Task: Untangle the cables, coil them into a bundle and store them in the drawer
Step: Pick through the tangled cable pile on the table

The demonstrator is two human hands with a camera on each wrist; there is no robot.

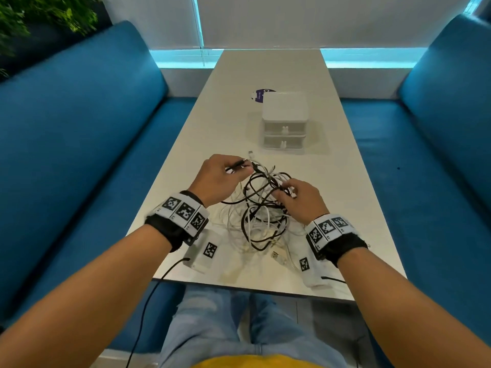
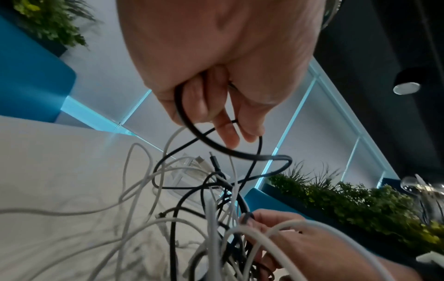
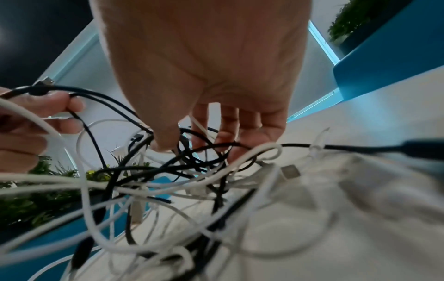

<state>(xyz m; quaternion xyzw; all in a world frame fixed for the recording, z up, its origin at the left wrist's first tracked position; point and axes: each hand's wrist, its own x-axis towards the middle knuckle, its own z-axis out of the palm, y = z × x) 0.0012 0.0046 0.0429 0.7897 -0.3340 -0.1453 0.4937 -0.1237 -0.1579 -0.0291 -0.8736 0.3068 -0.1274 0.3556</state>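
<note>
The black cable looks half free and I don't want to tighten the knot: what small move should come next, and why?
Probably draw the left hand gently away to the left, feeding the black cable out while the right hand holds the tangle in place. The left hand already grips the black cable near its plug end, but its loops still cross the white cables, so a slow pull shows where it snags.

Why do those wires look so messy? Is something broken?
Nothing looks broken. The black and white cables are knotted in one heap on the white table. The left hand holds a black cable end, the right hand pinches the tangle. The small white two-drawer box stays closed.
</note>
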